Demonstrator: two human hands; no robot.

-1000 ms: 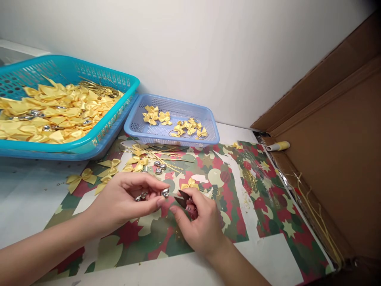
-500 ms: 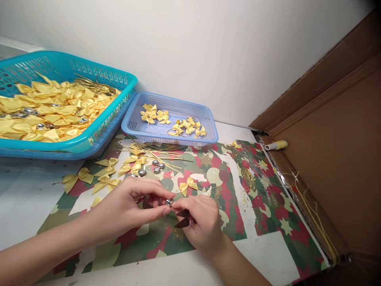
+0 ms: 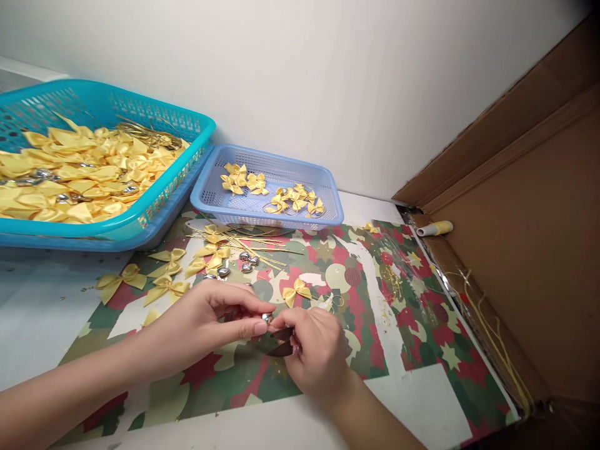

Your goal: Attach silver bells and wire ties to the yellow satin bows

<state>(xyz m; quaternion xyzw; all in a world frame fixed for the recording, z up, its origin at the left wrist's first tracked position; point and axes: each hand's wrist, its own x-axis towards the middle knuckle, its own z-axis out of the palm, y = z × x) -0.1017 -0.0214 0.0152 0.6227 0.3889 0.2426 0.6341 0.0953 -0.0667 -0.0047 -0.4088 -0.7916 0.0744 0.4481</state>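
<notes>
My left hand (image 3: 206, 319) pinches a small silver bell (image 3: 266, 317) between thumb and fingertips. My right hand (image 3: 316, 347) meets it from the right, its fingertips touching the bell's side; dark scissors (image 3: 281, 347) are tucked in its palm, blades pointing left. Just behind the hands lies a yellow bow (image 3: 296, 292) on the patterned paper. More yellow bows (image 3: 166, 289) lie to the left, with several silver bells (image 3: 247, 267) and gold cords (image 3: 262, 240) behind my left hand.
A turquoise basket (image 3: 175, 187) heaped with yellow bows, bells and cords stands at the left. Beside it sits a blue basket (image 3: 335, 200) holding several bows. A cardboard wall (image 3: 529, 206) rises at the right, with a white-and-yellow tube (image 3: 435, 229) near it.
The scissors in my right hand have shifted slightly left and their blades have turned a little. The bell shows more clearly between my fingertips; both hands have barely moved.
</notes>
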